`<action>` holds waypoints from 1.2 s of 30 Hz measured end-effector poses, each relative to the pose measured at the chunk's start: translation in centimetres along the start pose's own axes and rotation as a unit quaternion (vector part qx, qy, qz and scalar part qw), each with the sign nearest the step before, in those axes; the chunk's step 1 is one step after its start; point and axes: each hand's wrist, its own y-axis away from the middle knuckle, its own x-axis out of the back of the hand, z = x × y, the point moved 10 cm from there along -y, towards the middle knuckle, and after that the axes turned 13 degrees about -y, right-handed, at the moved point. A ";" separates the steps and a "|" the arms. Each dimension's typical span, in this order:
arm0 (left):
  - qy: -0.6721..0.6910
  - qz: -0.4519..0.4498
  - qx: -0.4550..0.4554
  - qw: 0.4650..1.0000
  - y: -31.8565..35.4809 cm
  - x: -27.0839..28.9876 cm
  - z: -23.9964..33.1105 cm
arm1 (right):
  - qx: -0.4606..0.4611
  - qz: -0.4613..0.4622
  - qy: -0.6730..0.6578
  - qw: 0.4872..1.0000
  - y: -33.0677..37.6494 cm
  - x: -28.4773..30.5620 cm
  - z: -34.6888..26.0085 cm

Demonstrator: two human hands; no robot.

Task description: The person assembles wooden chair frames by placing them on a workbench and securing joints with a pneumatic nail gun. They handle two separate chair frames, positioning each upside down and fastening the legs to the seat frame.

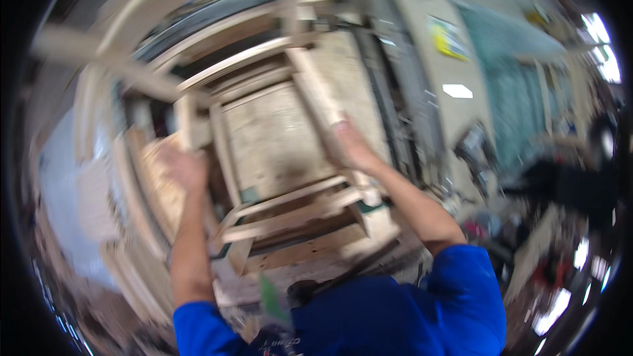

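Several wooden pieces (132,277) stand left of the pale plywood desk (353,82); blue-green sheeting (514,99) spreads at right. Both forearms (409,198) reach forward, apart. The right hand (357,148) touches a wooden frame's (311,82) right rail, the left hand (184,166) is beside its left side; blur hides whether either grip is closed. The frame sits on the desk between them, long axis running away, far end slightly leftward.

Woodworking workshop: bare wooden frame (311,82), rough wooden pieces (132,280) lying alongside.
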 end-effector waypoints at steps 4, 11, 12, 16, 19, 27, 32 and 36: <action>-0.080 0.049 -0.045 0.995 0.6 1.0 1.2 | 0.112 0.098 0.254 0.956 10.8 9.6 -3.8; 0.055 0.067 -0.091 0.992 -0.3 0.9 1.3 | -0.280 0.307 0.516 0.749 28.3 28.7 5.5; 0.078 0.085 -0.086 0.990 -0.4 1.1 0.8 | -0.243 0.304 0.523 0.758 28.5 27.6 6.1; 0.024 0.079 -0.084 0.993 -0.1 2.4 1.2 | -0.186 0.301 0.542 0.763 28.8 25.9 4.8; 0.062 0.063 -0.055 0.995 -0.1 1.8 -0.6 | -0.156 0.282 0.552 0.769 27.9 25.4 3.6; 0.061 0.076 -0.050 0.994 0.0 1.8 -0.5 | -0.160 0.267 0.558 0.769 27.8 25.5 3.1; 0.069 0.080 -0.041 0.994 -0.1 1.9 -0.5 | -0.156 0.262 0.559 0.771 28.0 25.4 3.3; 0.079 0.068 -0.040 0.994 0.0 1.9 -0.7 | -0.165 0.258 0.559 0.770 28.1 25.3 3.5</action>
